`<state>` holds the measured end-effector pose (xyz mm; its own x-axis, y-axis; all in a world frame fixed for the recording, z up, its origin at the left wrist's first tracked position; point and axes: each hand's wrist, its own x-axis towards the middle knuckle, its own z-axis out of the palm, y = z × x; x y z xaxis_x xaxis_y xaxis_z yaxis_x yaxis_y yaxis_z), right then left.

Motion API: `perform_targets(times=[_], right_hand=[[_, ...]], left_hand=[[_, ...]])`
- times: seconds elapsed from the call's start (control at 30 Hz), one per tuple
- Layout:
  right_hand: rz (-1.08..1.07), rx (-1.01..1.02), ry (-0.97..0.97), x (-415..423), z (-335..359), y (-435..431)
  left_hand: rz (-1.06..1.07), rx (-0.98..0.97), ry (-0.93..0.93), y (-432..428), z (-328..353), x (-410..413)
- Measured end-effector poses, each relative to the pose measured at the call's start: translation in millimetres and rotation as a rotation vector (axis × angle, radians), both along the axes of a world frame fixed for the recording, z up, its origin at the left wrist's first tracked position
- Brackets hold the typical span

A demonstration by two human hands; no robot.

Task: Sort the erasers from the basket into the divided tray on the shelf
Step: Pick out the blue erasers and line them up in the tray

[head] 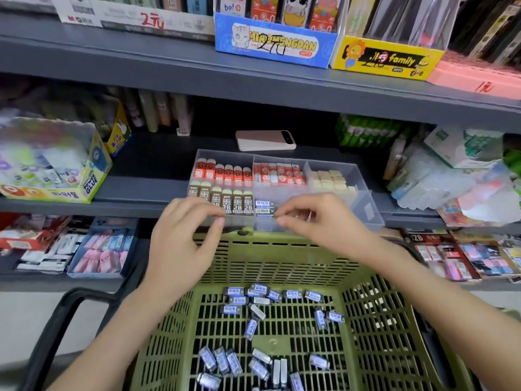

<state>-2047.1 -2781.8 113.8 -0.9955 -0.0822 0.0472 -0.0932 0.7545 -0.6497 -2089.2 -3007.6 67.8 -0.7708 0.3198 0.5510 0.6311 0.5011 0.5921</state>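
Head cam: L hand (pixel 183 238) and R hand (pixel 321 224) are both up at the front edge of the clear divided tray (pixel 363 190) on the grey shelf (pixel 141 189). L fingers are curled over the brown 2B erasers (pixel 237 203), thumb by the tray's front wall; can't tell if it's gripping anything. R thumb + index tips are close together, just beside the blue-label pair (pixel 264 208) in the front-mid compartment; can't tell if it's pinching one. Back row: red-sleeved erasers (pixel 222 173) at left, red/white ones (pixel 279 173) in the mid, cream blocks (pixel 332 179) at right. Below the hands, a green basket (pixel 380 311) w/ many loose erasers (pixel 293 294), same blue label, scattered on its floor.
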Motion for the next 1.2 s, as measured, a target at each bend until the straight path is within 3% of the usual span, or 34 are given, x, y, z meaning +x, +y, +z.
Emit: perform_targets(times=[0.07, 0.13, 0.23, 0.33, 0.47, 0.7, 1.03, 1.1, 1.2], right_hand=[[0.024, -0.223, -0.073, 32, -22, -4], [0.020, -0.220, -0.186, 56, -62, -6], [-0.080, -0.025, -0.342, 78, -136, -9], [-0.120, 0.192, -0.349, 84, -197, -15], [-0.121, 0.286, -0.273, 75, -235, -25], [-0.081, 0.377, -0.232, 59, -253, -33], [-0.091, 0.431, -0.267, 54, -261, -34], [-0.119, 0.436, -0.272, 54, -260, -34], [-0.175, 0.365, -0.312, 56, -257, -34]], left_hand=[[-0.065, 0.055, -0.084, 0, -8, 14], [-0.145, 0.021, -0.186, 4, -21, 23], [-0.284, -0.394, -0.303, 14, -59, 23], [-0.396, -0.846, -0.377, 22, -107, 20], [-0.426, -1.047, -0.360, 20, -156, 22], [-0.090, -0.911, -0.428, 26, -204, 45], [-0.038, -0.785, -0.542, 26, -217, 45], [0.024, -0.651, -0.664, 27, -209, 46], [0.116, -0.171, -1.091, 30, -193, 52]])
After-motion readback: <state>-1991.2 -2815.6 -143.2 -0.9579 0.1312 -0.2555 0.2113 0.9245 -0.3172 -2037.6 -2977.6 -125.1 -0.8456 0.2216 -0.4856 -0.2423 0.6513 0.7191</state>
